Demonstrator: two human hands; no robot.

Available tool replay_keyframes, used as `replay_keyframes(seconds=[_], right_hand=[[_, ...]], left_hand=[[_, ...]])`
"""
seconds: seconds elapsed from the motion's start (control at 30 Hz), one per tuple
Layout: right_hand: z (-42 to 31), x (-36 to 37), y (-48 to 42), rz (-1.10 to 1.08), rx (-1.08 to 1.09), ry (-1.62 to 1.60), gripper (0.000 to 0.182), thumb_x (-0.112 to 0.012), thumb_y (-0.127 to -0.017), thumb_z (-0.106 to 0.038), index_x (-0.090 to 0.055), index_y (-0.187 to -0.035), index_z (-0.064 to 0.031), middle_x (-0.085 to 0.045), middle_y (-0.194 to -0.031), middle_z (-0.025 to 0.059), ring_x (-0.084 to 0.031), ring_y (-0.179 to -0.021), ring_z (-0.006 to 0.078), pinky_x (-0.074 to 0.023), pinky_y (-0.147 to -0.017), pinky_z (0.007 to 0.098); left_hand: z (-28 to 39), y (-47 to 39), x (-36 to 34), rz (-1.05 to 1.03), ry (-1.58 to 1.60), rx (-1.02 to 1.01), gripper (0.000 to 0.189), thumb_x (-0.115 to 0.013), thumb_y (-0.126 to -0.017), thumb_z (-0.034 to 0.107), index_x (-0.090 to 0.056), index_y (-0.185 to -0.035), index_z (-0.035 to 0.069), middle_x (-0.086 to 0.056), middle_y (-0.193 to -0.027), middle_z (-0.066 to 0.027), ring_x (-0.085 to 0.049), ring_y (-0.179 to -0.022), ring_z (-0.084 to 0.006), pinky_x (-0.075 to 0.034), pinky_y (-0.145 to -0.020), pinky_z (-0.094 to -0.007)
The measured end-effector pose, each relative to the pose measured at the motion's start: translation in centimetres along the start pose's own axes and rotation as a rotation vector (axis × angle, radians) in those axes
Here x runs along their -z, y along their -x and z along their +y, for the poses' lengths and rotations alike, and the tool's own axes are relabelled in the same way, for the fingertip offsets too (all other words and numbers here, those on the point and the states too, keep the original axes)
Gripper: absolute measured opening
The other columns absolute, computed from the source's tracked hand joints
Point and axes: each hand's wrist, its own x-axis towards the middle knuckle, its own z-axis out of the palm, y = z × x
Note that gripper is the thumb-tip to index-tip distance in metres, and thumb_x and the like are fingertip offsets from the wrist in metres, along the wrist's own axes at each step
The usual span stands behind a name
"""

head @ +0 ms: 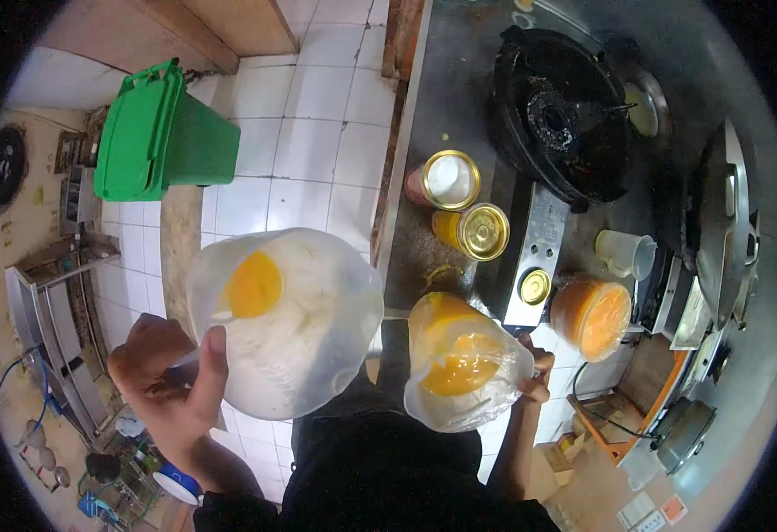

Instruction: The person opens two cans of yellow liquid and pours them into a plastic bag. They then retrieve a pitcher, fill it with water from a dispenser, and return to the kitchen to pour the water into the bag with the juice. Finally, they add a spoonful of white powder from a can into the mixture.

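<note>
My left hand (175, 379) grips the handle of a large translucent plastic pitcher (295, 346) at the centre left. White, grainy-looking contents and a yellow-orange patch (255, 284) show inside it. On the right, my right hand (536, 372) holds a smaller translucent pitcher (471, 359) by its handle side. That one is tilted, with yellow-orange liquid inside and clear plastic film around it. The two pitchers are apart, both in front of my dark clothing. Beyond the smaller pitcher, a tub of orange contents (604, 319) stands under clear film.
On the metal counter (428, 266) stand a jar of white powder (449, 179), a gold-lidded jar (483, 231) and a clear measuring jug (627, 255). A loose gold lid (535, 286) lies near a black gas burner (554, 120). A green wheeled bin (162, 143) stands on the tiled floor.
</note>
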Motion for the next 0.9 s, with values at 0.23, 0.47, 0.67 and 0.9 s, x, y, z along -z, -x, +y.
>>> replay_keyframes(seconds=[0.23, 0.47, 0.67, 0.9], right_hand=[[-1.3, 0.8, -0.7, -0.112, 0.059, 0.018, 0.039, -0.069, -0.044, -0.012, -0.057, -0.08, -0.0053, -0.054, -0.062, 0.0058, -0.038, -0.071, 0.0219, -0.0284, -0.067, 0.0368], [-1.2, -1.5, -1.1, 0.004, 0.058, 0.062, 0.035, -0.076, -0.045, -0.015, -0.059, -0.074, -0.0032, -0.056, -0.064, 0.0049, -0.043, -0.07, 0.0209, -0.0312, -0.07, 0.0363], [0.0, -1.8, -2.9, -0.079, 0.022, 0.153, 0.032, -0.072, -0.043, -0.023, -0.063, -0.065, -0.001, -0.059, -0.062, 0.0054, -0.041, -0.059, 0.018, -0.0298, -0.067, 0.0338], [0.8, -2.6, -5.4, -0.143, -0.098, 0.158, 0.031, -0.072, -0.038, -0.011, -0.047, -0.054, -0.0011, -0.046, -0.06, 0.0038, -0.038, -0.069, 0.0191, -0.0274, -0.066, 0.0335]], left_hand=[[-0.6, -0.4, -0.5, 0.027, 0.056, 0.011, 0.027, -0.074, -0.069, 0.008, -0.052, -0.055, 0.002, -0.048, -0.051, -0.005, -0.04, -0.05, -0.016, -0.03, -0.05, -0.0296], [-0.6, -0.5, 0.1, -0.005, 0.039, -0.016, 0.027, -0.074, -0.068, 0.005, -0.05, -0.055, 0.001, -0.049, -0.052, -0.0052, -0.04, -0.053, -0.0159, -0.031, -0.053, -0.0287], [-0.6, -0.2, -0.1, 0.018, 0.034, 0.007, 0.025, -0.073, -0.069, 0.003, -0.051, -0.058, 0.001, -0.048, -0.054, -0.005, -0.039, -0.055, -0.0153, -0.031, -0.053, -0.0285], [-0.6, 0.1, 0.2, -0.02, 0.054, -0.017, 0.027, -0.074, -0.07, 0.005, -0.05, -0.058, 0.001, -0.049, -0.055, -0.0056, -0.04, -0.056, -0.0149, -0.032, -0.052, -0.0283]])
